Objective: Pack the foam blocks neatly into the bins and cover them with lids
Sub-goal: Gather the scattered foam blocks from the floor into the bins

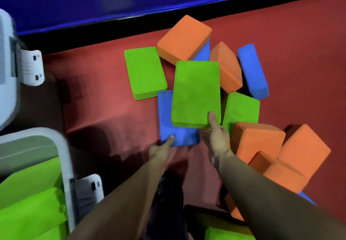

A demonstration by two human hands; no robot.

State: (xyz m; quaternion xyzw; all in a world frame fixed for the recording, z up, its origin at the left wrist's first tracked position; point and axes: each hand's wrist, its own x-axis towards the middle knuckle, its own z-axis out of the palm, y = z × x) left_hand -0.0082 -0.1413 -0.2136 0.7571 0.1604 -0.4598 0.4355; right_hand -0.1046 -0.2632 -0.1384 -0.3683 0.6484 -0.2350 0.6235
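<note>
Several green, blue and orange foam blocks lie in a loose pile on the red floor. My right hand (217, 136) grips the near edge of a large green block (196, 91), thumb on its top face. That green block lies partly over a blue block (176, 133). My left hand (162, 148) holds the near end of the blue block, thumb on top, its fingers hidden beneath. An open grey-rimmed bin (62, 157) at the lower left holds green blocks (31, 193).
A second white bin (7, 71) with a latch stands at the left edge. Orange blocks (262, 140) crowd beside my right forearm. A blue padded wall (131, 1) runs along the far side. Another green block (145, 72) lies flat to the left of the pile.
</note>
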